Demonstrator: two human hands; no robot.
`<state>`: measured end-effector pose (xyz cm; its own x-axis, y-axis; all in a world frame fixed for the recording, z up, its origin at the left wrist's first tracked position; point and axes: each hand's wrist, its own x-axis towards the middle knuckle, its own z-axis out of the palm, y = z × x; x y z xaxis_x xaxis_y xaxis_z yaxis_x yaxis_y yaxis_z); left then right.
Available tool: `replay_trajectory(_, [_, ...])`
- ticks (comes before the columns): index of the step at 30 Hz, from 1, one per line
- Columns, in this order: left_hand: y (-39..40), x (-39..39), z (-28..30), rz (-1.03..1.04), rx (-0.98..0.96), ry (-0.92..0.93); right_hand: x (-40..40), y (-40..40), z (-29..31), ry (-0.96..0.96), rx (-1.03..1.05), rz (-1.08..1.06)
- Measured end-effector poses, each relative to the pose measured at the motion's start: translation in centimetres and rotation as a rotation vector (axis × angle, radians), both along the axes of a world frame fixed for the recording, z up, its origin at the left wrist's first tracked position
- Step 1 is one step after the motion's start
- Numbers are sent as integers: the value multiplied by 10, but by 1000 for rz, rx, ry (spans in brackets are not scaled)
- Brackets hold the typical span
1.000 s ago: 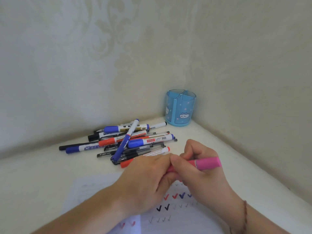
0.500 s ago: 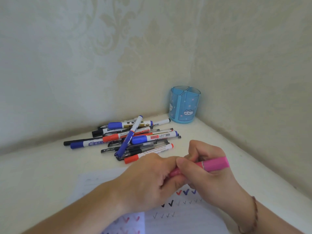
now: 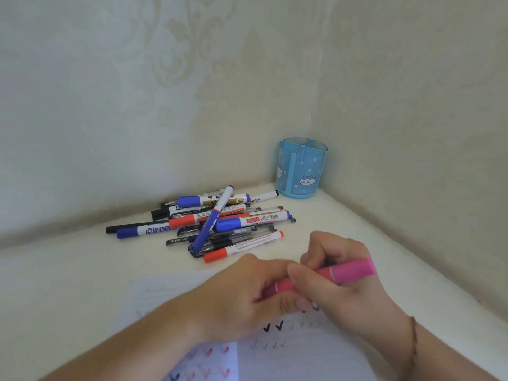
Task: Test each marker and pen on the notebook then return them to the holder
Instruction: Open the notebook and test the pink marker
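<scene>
Pink plastic marker (image 3: 324,277) hasn't budged in the last second: left hand (image 3: 244,292) and right hand (image 3: 338,273) both still clamp it above the check-marked notebook (image 3: 302,350), cap probably going back on.

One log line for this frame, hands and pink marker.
left hand: grips pink marker | right hand: grips same | holder: no pens visible | pile: on table

Glossy translucent plastic holder (image 3: 301,171), smooth plastic pink marker (image 3: 349,272), matt lined paper notebook (image 3: 308,356).
</scene>
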<state>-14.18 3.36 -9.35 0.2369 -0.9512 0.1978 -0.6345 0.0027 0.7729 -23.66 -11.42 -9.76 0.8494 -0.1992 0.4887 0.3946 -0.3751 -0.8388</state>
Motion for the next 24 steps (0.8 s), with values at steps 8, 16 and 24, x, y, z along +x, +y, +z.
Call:
replay_trajectory(8, [11,17,0,107,177,-94,-2,-44,21,-31,539,-64])
replay_trajectory(16, [9,24,2,36,413,-493,-4,-44,13,124,558,44])
replay_trajectory(24, [13,42,-4,192,298,-579,-5,-17,6,355,272,44])
